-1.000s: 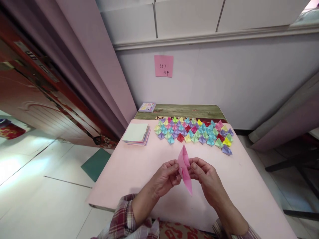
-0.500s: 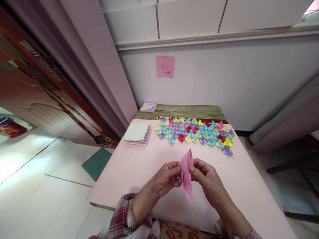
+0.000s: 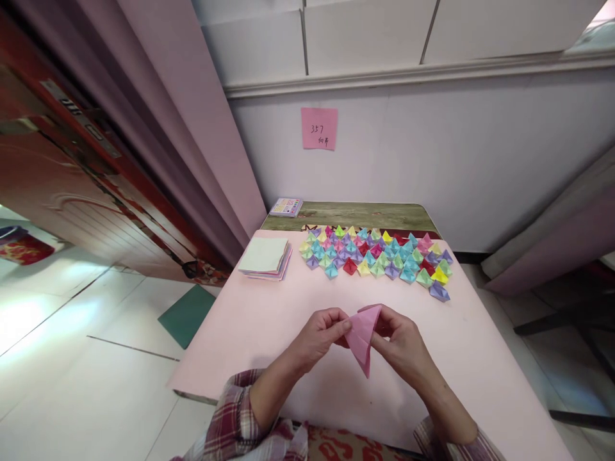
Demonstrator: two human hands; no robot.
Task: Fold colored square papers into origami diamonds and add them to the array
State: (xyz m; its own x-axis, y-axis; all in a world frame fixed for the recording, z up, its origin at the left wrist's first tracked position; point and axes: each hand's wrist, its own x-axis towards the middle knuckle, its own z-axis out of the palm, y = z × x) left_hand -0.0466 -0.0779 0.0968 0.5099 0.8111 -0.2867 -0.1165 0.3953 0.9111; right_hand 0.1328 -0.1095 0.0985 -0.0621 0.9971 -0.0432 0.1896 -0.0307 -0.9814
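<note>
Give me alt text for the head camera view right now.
A person's left hand and right hand hold a folded pink paper above a pale pink tabletop. Beyond them sit rows of small multicolored folded-paper shapes, with a stack of paper sheets to the left.

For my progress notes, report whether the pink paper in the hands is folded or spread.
Folded: the pink paper forms a pointed triangle, with layered edges showing toward its lower tip.

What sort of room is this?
Probably a room in a home, though a small workroom is possible. A purple curtain hangs by a red door, and a low-set table holds rows of colourful folded paper pieces.
</note>
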